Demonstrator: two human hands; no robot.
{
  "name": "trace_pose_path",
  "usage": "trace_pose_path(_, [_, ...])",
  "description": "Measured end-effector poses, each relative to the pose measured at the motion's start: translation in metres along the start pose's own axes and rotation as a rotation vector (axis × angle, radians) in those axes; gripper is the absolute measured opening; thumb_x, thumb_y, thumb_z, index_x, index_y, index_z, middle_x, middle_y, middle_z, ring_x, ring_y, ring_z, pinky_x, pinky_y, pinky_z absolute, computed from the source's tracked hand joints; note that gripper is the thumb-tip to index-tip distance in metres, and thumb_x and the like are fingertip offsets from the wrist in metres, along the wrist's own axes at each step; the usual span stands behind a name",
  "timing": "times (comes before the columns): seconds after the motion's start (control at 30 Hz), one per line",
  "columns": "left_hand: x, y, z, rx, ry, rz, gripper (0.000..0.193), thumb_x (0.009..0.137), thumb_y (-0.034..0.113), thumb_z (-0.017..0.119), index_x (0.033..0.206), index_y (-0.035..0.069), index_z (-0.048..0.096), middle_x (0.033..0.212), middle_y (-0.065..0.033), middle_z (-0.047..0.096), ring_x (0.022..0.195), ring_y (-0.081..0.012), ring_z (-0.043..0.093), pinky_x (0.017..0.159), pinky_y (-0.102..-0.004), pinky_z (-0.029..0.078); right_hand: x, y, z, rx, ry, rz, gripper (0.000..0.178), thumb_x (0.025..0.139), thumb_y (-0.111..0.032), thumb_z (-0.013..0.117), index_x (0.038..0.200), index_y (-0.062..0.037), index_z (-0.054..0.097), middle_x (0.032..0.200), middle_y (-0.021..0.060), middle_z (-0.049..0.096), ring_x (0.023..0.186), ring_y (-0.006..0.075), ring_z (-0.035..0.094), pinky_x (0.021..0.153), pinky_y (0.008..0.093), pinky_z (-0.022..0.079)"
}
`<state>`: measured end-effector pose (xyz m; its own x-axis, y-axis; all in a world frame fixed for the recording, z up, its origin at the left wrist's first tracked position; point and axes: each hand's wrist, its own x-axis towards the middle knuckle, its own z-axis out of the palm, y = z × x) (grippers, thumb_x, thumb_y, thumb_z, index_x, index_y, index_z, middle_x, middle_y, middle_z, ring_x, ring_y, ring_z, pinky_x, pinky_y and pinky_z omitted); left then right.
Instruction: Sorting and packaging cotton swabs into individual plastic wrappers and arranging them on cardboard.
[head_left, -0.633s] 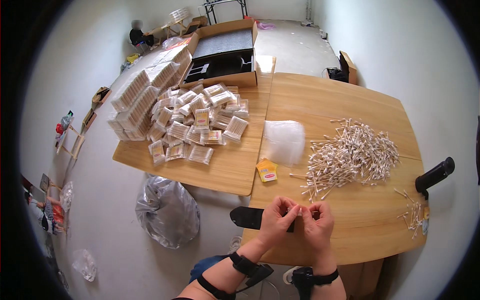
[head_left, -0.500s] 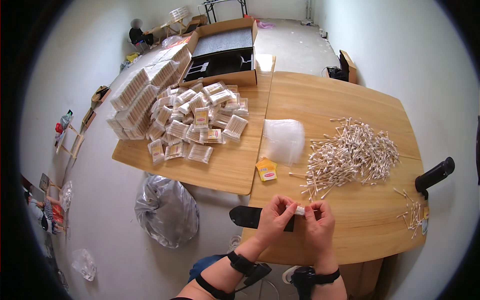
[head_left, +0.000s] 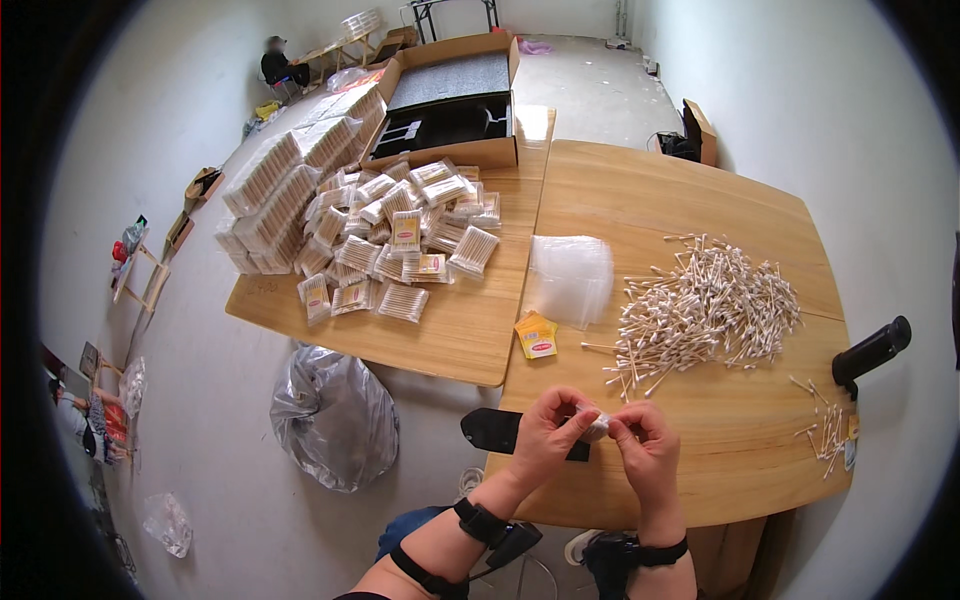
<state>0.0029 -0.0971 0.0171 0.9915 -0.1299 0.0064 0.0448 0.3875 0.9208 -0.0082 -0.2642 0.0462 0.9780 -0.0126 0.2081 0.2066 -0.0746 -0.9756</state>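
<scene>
Near the front edge of the right-hand table, my left hand [head_left: 545, 438] is closed around a small bundle of cotton swabs [head_left: 597, 427], white tips showing. The fingers of my right hand [head_left: 650, 450] pinch its right end; whether a clear bag wraps it is too small to tell. Beneath my left hand lies a black flat strap-like piece [head_left: 490, 431], jutting past the table edge. Yellow printed cards [head_left: 538, 337] and a stack of clear plastic bags [head_left: 572, 280] lie beyond my hands. A large heap of loose cotton swabs [head_left: 705, 305] spreads to the right of the bags.
Bagged swab packs [head_left: 405, 235] pile on the left table beside stacked bundles [head_left: 265, 195] and an open carton [head_left: 440, 150]. A black cylinder [head_left: 870, 355] stands at the right edge near scattered swabs [head_left: 828, 440]. A grey bag [head_left: 335, 425] sits on the floor; a person [head_left: 283, 65] sits far off.
The bundle has tilted between my hands, its right end lower, and shows more of its side. My right hand has shifted slightly right. The view has moved a little.
</scene>
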Motion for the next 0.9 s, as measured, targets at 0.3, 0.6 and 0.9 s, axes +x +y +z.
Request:
trace_pose_path(0.3, [0.005, 0.011, -0.006, -0.013, -0.032, -0.034, 0.010, 0.100, 0.012, 0.068, 0.098, 0.003, 0.067, 0.103, -0.0030, 0.063, 0.096, -0.0097, 0.060, 0.087, -0.0253, 0.050, 0.003, -0.005, -0.007, 0.084, -0.019, 0.105, 0.005, 0.091, 0.002, 0.072, 0.091, 0.0018, 0.067, 0.095, 0.0060, 0.064, 0.080, 0.0113, 0.062, 0.071, 0.0237, 0.052])
trace_pose_path(0.6, [0.003, 0.010, -0.005, 0.017, 0.007, 0.001, 0.012, 0.099, 0.012, 0.069, 0.091, 0.002, 0.069, 0.101, -0.0027, 0.062, 0.092, -0.0089, 0.059, 0.083, -0.0234, 0.050, 0.007, -0.012, -0.007, -0.213, -0.022, -0.065, 0.009, 0.086, 0.000, 0.075, 0.090, 0.0008, 0.066, 0.089, 0.0104, 0.063, 0.080, 0.0210, 0.062, 0.072, 0.0303, 0.051])
trace_pose_path(0.9, [0.000, 0.014, 0.007, 0.220, -0.042, 0.071, 0.014, 0.098, 0.011, 0.071, 0.088, 0.000, 0.068, 0.101, -0.0036, 0.061, 0.088, -0.0091, 0.061, 0.077, -0.0235, 0.054, 0.006, -0.024, 0.004, -0.210, -0.076, -0.027, 0.009, 0.085, 0.000, 0.073, 0.092, 0.0000, 0.067, 0.093, 0.0131, 0.063, 0.088, 0.0258, 0.064, 0.079, 0.0330, 0.051])
